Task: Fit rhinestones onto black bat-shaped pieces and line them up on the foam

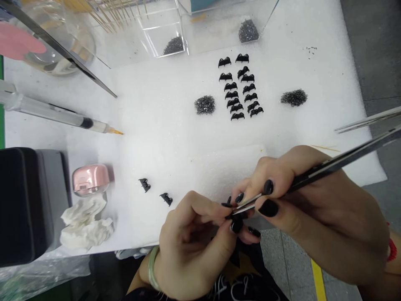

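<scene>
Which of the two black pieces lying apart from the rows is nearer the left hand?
The lower-right piece; the other sits farther left, nearer the pink case.

My one view comes from the person's head, facing forward and steeply down at the tabletop (79, 144). From there I get the left grip (191, 246) and right grip (326, 209) close up, low in frame, with floor (369, 58) at upper right.

I am observing the right hand (326, 217) gripping slim, dark metal tweezers (328, 168), their tips meeting a small black piece (229, 217), mostly hidden, that the left hand (196, 246) is pinching. Two black, bat-shaped pieces (166, 199) are lying nearby on a white foam sheet (156, 142); two columns of similar black pieces (231, 95) are lying between dark granule heaps (204, 105).
</scene>
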A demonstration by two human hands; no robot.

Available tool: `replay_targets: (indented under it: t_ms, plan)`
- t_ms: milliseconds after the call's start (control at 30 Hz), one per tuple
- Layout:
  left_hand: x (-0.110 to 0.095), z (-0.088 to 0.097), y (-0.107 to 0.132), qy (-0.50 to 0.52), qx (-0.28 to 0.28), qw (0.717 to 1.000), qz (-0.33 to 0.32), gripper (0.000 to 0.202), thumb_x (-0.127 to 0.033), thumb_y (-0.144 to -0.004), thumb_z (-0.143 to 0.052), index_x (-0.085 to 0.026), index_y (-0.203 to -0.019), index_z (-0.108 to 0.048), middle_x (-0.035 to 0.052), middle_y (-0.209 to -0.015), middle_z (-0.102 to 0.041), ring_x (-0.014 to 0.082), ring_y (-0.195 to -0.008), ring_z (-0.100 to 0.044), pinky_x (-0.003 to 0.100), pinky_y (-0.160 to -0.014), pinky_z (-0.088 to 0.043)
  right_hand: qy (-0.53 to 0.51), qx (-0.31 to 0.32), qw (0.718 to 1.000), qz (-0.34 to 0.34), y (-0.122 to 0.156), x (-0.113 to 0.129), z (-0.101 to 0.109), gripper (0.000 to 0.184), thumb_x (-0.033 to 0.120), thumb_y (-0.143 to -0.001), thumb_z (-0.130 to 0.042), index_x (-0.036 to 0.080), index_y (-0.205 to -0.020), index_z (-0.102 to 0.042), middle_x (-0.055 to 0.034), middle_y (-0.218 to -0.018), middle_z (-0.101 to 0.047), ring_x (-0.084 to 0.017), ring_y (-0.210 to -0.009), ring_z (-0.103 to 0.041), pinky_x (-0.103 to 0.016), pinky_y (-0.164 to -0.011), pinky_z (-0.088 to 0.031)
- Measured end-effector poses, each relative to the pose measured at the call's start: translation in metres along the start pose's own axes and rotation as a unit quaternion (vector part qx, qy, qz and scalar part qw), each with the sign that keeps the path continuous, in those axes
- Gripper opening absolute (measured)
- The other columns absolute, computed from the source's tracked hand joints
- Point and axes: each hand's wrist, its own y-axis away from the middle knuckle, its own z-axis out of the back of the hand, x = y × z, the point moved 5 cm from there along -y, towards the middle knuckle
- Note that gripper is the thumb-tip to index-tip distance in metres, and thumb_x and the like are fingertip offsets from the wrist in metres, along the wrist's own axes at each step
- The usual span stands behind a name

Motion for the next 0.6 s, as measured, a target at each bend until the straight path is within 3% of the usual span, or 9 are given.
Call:
replay_targets:
  t_ms: [100, 267, 367, 467, 600]
  plan:
    - [-0.0008, 0.0001, 0.0012, -0.005, -0.023, 1.000, -0.005, 0.031, 0.005, -0.103, -0.058, -0.023, -0.114, -0.066, 0.0019, -0.095, -0.086, 0.0170, -0.079, -0.084, 0.023, -0.076, -0.072, 0.009, -0.029, 0.999, -0.011, 0.0004, -0.0002, 0.0011, 0.016, 0.019, -0.107, -0.058, 0.033, -0.106, -0.051, 0.0033, -0.080, -0.062, -0.020, -0.087, -0.077, -0.033, -0.072, -0.066]
    - [-0.0018, 0.0000, 0.0033, -0.016, -0.019, 1.000, -0.004, 0.030, 0.006, -0.102, -0.059, -0.022, -0.112, -0.066, 0.0027, -0.095, -0.086, 0.0176, -0.081, -0.084, 0.024, -0.078, -0.072, 0.041, -0.050, 0.998, 0.013, 0.0007, 0.0031, 0.0011, 0.019, 0.015, -0.106, -0.057, 0.033, -0.105, -0.051, 0.0048, -0.078, -0.062, -0.018, -0.083, -0.077, -0.040, -0.088, -0.067]
    - [-0.0019, 0.0005, 0.0022, -0.018, -0.015, 1.000, -0.006, 0.032, 0.005, -0.101, -0.060, -0.023, -0.114, -0.068, 0.0021, -0.096, -0.086, 0.0177, -0.082, -0.085, 0.024, -0.079, -0.072, 0.079, -0.062, 0.994, 0.032, 0.0014, 0.0050, 0.0025, 0.028, 0.005, -0.101, -0.059, 0.033, -0.105, -0.052, 0.0034, -0.081, -0.064, -0.021, -0.085, -0.077, -0.034, -0.073, -0.067]
    - [-0.0020, -0.0028, 0.0007, -0.007, -0.027, 1.000, -0.002, 0.031, 0.001, -0.101, -0.063, -0.026, -0.114, -0.071, 0.0016, -0.094, -0.086, 0.0187, -0.079, -0.085, 0.025, -0.077, -0.073, 0.076, -0.070, 0.994, 0.039, 0.0018, 0.0052, 0.0028, 0.031, 0.000, -0.099, -0.058, 0.030, -0.106, -0.052, 0.0029, -0.085, -0.064, -0.018, -0.072, -0.075, -0.029, -0.059, -0.063]
    - [-0.0021, -0.0070, 0.0022, 0.018, -0.107, 0.994, 0.025, 0.025, -0.001, -0.101, -0.067, -0.025, -0.108, -0.073, 0.0007, -0.087, -0.085, 0.0152, -0.076, -0.084, 0.019, -0.076, -0.071, 0.067, -0.093, 0.993, 0.042, 0.0009, 0.0059, 0.0031, 0.026, 0.004, -0.100, -0.058, 0.029, -0.106, -0.051, 0.0017, -0.087, -0.065, -0.020, -0.069, -0.075, -0.031, -0.053, -0.063]
